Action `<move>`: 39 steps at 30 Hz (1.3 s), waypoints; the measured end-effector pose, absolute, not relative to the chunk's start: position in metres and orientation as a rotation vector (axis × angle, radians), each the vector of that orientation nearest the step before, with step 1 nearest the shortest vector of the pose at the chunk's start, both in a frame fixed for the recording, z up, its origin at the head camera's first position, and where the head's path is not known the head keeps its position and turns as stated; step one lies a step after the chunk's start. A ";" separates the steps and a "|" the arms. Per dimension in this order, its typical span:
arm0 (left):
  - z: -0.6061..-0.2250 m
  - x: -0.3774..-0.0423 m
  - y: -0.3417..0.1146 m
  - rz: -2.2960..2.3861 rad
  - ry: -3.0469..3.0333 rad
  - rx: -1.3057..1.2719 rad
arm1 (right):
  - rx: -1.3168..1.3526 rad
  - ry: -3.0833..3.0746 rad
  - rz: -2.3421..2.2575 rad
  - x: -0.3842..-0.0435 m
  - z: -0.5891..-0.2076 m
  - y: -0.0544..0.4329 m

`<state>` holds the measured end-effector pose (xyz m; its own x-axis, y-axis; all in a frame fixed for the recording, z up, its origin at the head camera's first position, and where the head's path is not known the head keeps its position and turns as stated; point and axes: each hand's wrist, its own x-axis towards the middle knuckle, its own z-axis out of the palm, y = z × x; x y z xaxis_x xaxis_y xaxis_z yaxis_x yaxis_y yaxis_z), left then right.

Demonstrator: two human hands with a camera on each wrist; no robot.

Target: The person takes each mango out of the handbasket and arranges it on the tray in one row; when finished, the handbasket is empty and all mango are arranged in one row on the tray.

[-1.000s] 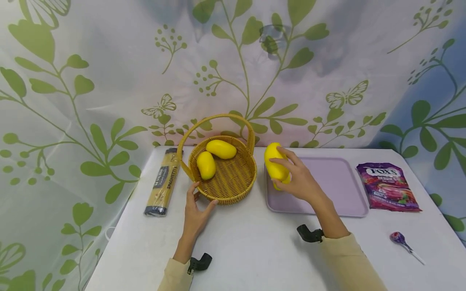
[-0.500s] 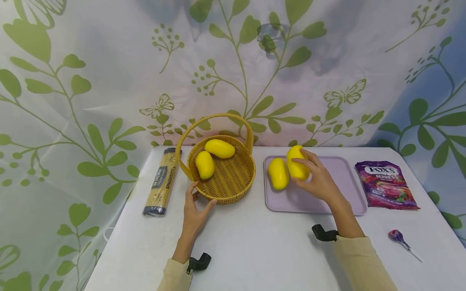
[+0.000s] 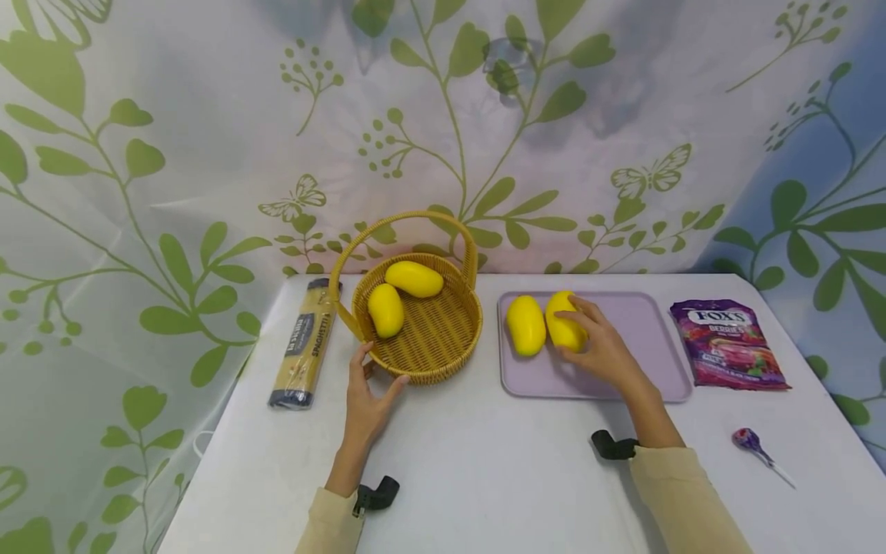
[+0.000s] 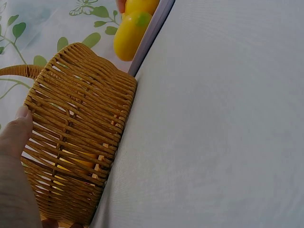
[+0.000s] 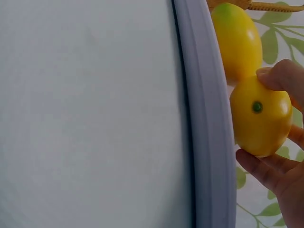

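Holding hand: the right hand has a yellow mango pinched, digits set on opposite sides; this grip is closed round the fruit.
Mango's place: right of centre in the head view, at the left part of the lilac tray, close beside a second mango; whether its underside bears fully on the tray cannot be told.
Mango's feel: its smooth, glossy skin suggests something firm, fairly light and a little slippery, perhaps a plastic model that would not bruise.
Mango's best hold: probably across the rounded waist, thumb against fingers, since the tapered ends would let it roll away.
Basket hand: the left hand grips the lower left side of the wicker basket.
Basket's load: a rear mango and a left mango, at the centre of the head view.
Basket's feel: likely light and slightly springy; its arched handle looks a sound hold.
Tabletop surroundings: a spaghetti pack on the left; a candy bag and a lollipop on the right.
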<state>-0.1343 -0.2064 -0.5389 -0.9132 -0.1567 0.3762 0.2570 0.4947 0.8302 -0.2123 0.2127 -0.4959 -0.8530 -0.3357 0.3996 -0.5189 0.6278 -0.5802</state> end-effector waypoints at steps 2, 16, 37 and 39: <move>-0.539 -0.135 -0.206 -1.393 -2.342 -0.082 | 0.689 -2.603 1.046 -0.213 -0.498 0.214; -0.541 -0.134 -0.207 -1.404 -2.340 -0.081 | 0.696 -2.642 1.062 -0.218 -0.505 0.213; -0.540 -0.135 -0.206 -1.405 -2.353 -0.052 | 0.655 -2.808 1.015 -0.215 -0.497 0.216; -0.540 -0.135 -0.206 -1.410 -2.353 -0.054 | 0.649 -2.816 1.015 -0.214 -0.496 0.215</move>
<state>-0.1348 -0.2061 -0.5396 -0.9211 -0.1669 0.3519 0.2315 0.4918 0.8393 -0.2137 0.2154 -0.4958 -0.9072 -0.3630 0.2127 -0.4152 0.6910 -0.5917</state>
